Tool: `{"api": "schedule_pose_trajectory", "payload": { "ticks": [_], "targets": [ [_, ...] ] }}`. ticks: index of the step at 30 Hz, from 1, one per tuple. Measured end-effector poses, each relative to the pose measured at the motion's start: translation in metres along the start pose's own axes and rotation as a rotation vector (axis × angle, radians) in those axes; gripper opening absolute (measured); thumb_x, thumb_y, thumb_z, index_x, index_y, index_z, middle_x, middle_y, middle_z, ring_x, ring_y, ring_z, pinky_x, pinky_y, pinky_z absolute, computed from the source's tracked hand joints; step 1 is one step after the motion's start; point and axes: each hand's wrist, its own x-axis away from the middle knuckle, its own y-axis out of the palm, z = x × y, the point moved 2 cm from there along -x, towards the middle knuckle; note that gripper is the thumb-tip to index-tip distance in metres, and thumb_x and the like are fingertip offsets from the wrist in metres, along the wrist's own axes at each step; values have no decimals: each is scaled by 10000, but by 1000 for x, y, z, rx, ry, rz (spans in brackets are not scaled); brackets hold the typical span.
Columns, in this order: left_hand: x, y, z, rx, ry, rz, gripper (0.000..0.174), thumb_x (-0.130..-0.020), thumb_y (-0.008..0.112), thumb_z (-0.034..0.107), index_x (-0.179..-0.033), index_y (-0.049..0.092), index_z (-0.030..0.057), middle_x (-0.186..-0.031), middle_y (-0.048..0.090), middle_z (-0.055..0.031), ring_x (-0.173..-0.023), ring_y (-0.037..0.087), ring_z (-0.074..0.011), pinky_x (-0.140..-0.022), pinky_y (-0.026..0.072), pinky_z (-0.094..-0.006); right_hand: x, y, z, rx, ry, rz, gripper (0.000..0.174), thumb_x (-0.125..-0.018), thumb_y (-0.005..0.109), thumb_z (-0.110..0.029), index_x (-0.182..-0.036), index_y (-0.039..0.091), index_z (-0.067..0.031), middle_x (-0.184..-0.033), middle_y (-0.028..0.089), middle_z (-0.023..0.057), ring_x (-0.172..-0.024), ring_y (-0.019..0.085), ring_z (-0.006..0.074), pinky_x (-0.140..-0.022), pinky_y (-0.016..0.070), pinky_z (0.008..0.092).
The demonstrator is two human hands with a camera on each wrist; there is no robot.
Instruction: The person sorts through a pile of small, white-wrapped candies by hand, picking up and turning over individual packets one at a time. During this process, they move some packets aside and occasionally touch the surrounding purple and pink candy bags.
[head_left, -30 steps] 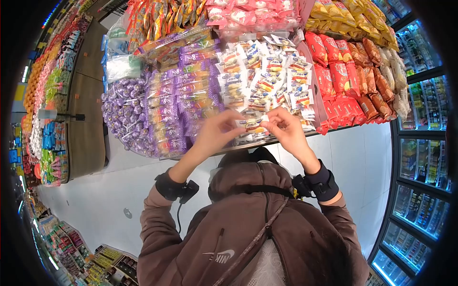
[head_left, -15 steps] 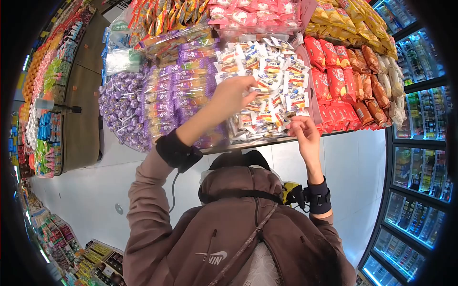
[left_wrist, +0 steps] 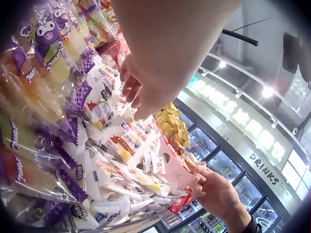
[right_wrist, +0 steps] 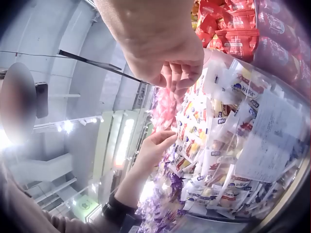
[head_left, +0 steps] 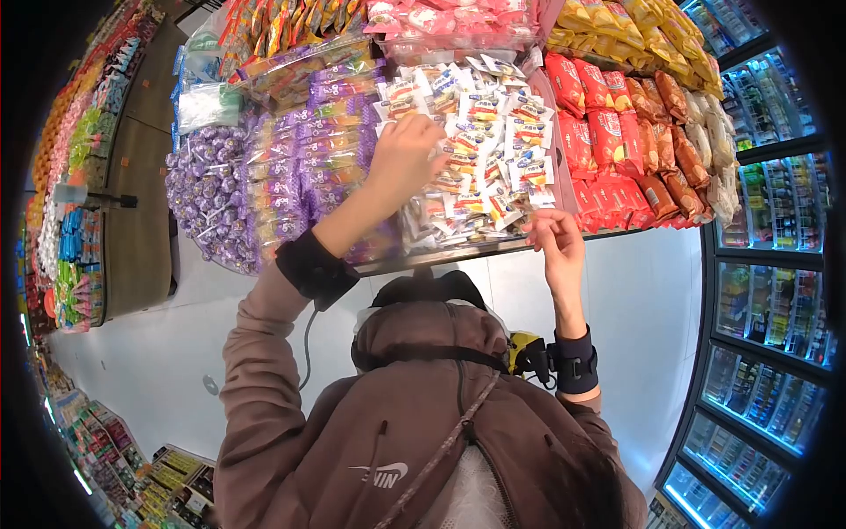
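Note:
Small white snack packets (head_left: 493,132) with blue, red and yellow print fill the bin in front of me. Over their left side reaches my left hand (head_left: 405,163), fingers loosely bent and the tips close to the packets. In the left wrist view nothing shows between its fingers. My right hand (head_left: 560,240) hovers at the bin's front right corner, beside the pink divider (head_left: 573,167). Its fingers hang half curled, with no packet visible in them in the right wrist view.
Purple jelly-stick bags (head_left: 330,145) and purple lollipops (head_left: 210,181) lie to the left. Red packets (head_left: 604,128) are on the right, pink bags (head_left: 454,26) and yellow bags (head_left: 630,40) behind. Lit drink fridges (head_left: 771,212) line the right side.
A second ago both hands held one white packet between them near the front edge. They have parted: the left went back and left over the pile, the right out to the right corner.

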Motion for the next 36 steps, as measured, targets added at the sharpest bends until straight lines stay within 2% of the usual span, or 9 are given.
{"api": "schedule_pose_trajectory", "payload": {
  "ticks": [5,14,18,21,24,28,29,32,36],
  "targets": [
    [2,-17,54,99,95,-60,145,-765,625,230,-819,585,101,-845,545,-38,-855,502,-227,-757,370,-346,1,-15,-1,13,-68,96,127,-885,480,-30,-1004,521,-13,-819,622,58,-674,509,66,-587,378,184],
    [19,54,98,-188,111,-402,274,-740,640,307,-835,584,56,-850,552,-49,-919,481,-192,-785,353,-318,11,-20,-5,-8,-55,152,125,-888,482,-30,-1004,522,-7,-814,617,61,-670,504,67,-592,383,188],
    [18,56,97,-202,166,-287,237,-722,638,282,-783,595,57,-736,573,-22,-820,515,-185,-748,366,-305,5,-25,-9,-39,-70,128,121,-895,491,-46,-1003,526,-6,-816,614,64,-673,507,73,-594,388,191],
    [10,43,90,16,107,-151,150,-720,625,212,-741,581,69,-707,572,-45,-755,540,-203,-692,403,-332,0,-29,-14,-37,-79,119,119,-895,495,-51,-1000,529,-7,-817,613,66,-677,512,76,-595,393,192],
    [-5,23,84,195,-208,-119,106,-715,633,147,-744,580,60,-680,562,-80,-670,567,-250,-594,444,-344,-6,-32,-19,-39,-75,92,119,-896,499,-57,-1000,531,-10,-821,614,63,-690,522,77,-601,399,191],
    [-12,2,73,702,-634,-194,92,-784,630,123,-770,583,46,-702,597,-26,-632,543,-80,-569,422,-231,-17,-33,-29,-72,-28,35,125,-896,504,-64,-1006,533,-14,-824,616,53,-710,534,73,-610,406,189],
    [-9,7,65,771,-626,-190,90,-819,618,114,-793,589,33,-720,592,18,-646,499,-20,-580,399,-185,-19,-33,-30,-71,-20,11,126,-896,505,-64,-1008,533,-15,-829,616,50,-711,533,70,-611,407,189],
    [-9,4,61,962,-719,-165,113,-801,592,101,-837,588,-7,-741,605,-3,-653,536,-66,-628,443,-230,-29,-31,-33,-60,8,-56,130,-894,509,-64,-1012,533,-16,-844,615,44,-716,531,64,-613,407,189],
    [-7,4,57,1163,-924,-180,80,-844,599,133,-834,602,54,-756,596,38,-656,510,-11,-579,400,-168,-41,-27,-30,-49,42,-152,150,-889,522,-64,-1030,527,-13,-862,605,41,-729,535,63,-617,412,192]
  ]
}}
